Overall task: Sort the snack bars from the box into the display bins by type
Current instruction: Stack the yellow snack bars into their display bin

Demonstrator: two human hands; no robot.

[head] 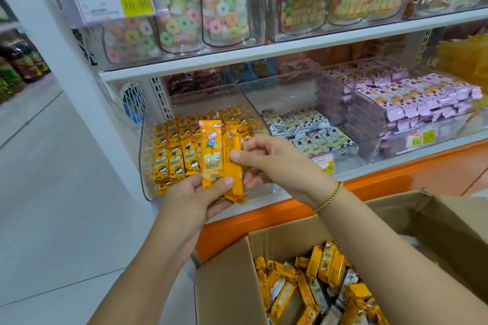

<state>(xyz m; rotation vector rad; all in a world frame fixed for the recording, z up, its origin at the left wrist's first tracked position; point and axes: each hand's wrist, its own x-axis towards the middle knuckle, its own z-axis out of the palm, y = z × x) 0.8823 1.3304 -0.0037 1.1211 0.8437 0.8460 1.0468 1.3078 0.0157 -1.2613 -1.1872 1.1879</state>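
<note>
My left hand (195,195) grips a small stack of yellow snack bars (212,155), held upright in front of the clear bin of yellow bars (148,140). My right hand (266,163) pinches the right-hand bar of that stack (233,166) between thumb and fingers. To the right, a second clear bin (351,150) holds white-and-black bars (303,129), and a third bin (449,124) holds purple bars (412,97). Below, the open cardboard box (224,285) contains several loose yellow and white bars (317,287).
The bins sit on a white shelf with an orange base (396,182). An upper shelf (264,50) carries clear bins of ring candy with price tags. A white upright post (79,82) stands left of the bins. Pale floor tiles (52,192) spread to the left.
</note>
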